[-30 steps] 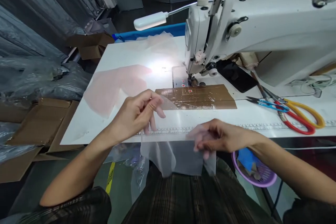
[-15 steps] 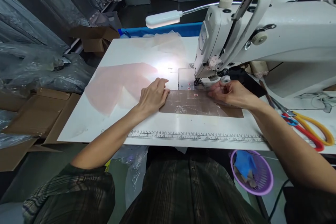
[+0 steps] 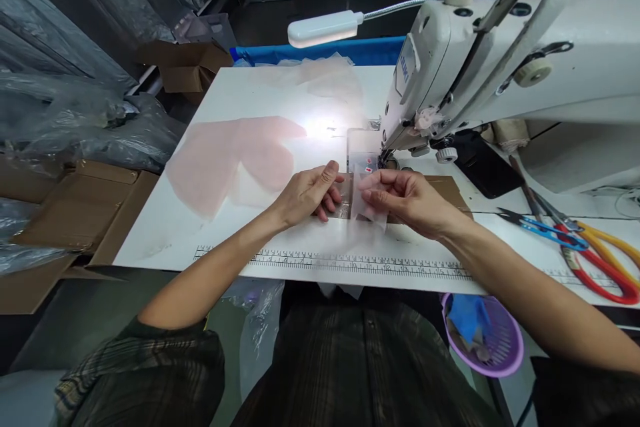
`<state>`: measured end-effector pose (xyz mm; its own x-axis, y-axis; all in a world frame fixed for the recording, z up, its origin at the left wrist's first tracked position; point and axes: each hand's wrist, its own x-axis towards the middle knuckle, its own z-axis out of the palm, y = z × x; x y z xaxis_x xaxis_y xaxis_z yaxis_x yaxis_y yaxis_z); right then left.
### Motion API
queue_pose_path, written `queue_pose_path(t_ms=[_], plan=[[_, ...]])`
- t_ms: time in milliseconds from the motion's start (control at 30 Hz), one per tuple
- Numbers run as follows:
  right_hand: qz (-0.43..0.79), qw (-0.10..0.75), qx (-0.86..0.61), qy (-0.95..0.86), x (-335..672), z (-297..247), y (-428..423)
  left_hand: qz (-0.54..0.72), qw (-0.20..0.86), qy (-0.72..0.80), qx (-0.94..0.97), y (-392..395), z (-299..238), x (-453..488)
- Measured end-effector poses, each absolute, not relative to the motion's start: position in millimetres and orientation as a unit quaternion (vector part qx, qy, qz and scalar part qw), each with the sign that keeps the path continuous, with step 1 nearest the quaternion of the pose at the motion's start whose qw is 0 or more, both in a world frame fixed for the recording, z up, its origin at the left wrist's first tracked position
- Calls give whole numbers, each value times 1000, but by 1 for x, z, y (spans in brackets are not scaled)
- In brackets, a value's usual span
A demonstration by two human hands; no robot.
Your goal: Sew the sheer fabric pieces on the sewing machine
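Where the right hand (image 3: 400,197) closes, thumb against forefinger, it pinches a small translucent piece (image 3: 369,208) by its right edge. The left hand (image 3: 310,195) lies with curled fingers at the piece's left edge; whether it grasps the piece or only steadies it cannot be told. The piece sits low over the brown taped panel (image 3: 450,188) on the white table (image 3: 165,240), just in front of the presser foot (image 3: 387,161) of the sewing machine (image 3: 500,67). Holding it from both sides probably spreads so limp a sheet flat and square to the panel beneath.

Its outline is faint. The long axis appears to run away from the person, with the far short edge pointing toward the presser foot.

A gooseneck lamp (image 3: 325,28) throws a bright patch on the table behind the hands. Pink sheer fabric (image 3: 225,160) lies to the left, and a printed ruler (image 3: 350,260) runs along the near edge. Right of the hands are a black phone (image 3: 483,163), blue snips (image 3: 540,227) and red-and-yellow scissors (image 3: 600,257). A purple basket (image 3: 487,353) hangs below the table edge.
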<state>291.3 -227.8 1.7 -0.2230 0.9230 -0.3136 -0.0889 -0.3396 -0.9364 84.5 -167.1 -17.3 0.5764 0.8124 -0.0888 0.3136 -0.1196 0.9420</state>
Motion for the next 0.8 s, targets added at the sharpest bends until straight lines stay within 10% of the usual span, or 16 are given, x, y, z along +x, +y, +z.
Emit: queue_pose_path(t_ms=[200,400,800], plan=[[619,295,-459,-565,323,3,-233,231,304,173,908,-149,-9,102],[608,323,-515,-511,345,-3,-232,137,356,168,909,-126,-11,108],[588,412,-574,-393,347,-21,-221,376,591,366,613,-140,-27,93]])
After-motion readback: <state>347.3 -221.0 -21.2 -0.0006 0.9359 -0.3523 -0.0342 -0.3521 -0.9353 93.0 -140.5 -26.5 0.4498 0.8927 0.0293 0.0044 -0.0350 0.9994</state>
